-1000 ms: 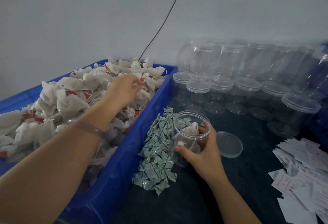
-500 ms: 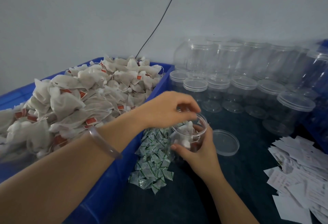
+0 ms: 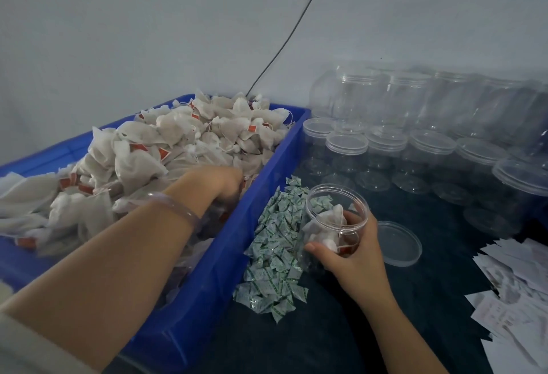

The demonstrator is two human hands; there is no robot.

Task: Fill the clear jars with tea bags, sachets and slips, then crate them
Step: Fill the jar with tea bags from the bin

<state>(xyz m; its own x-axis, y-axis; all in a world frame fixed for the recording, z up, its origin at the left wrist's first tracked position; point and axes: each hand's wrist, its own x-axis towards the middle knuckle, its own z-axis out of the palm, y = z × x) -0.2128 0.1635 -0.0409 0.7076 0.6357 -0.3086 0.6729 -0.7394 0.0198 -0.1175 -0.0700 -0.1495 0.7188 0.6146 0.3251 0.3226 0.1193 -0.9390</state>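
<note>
My right grip (image 3: 355, 252) clamps the open clear jar (image 3: 335, 204), part-filled with tea bags (image 3: 324, 225), just right of the sachet pile (image 3: 275, 255). My left grip (image 3: 218, 179) sits among the blue bin's (image 3: 292, 136) tea bags; I cannot tell its finger state.

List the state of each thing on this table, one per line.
Blue bin, heaped with tea bags.
Held jar, lidless, partly filled with tea bags.
Loose lid, off, flat on the table.
Spare jars, lidded, empty.
Right hand, grips the held jar.
Left hand, fingers buried among the bin's tea bags.
</note>
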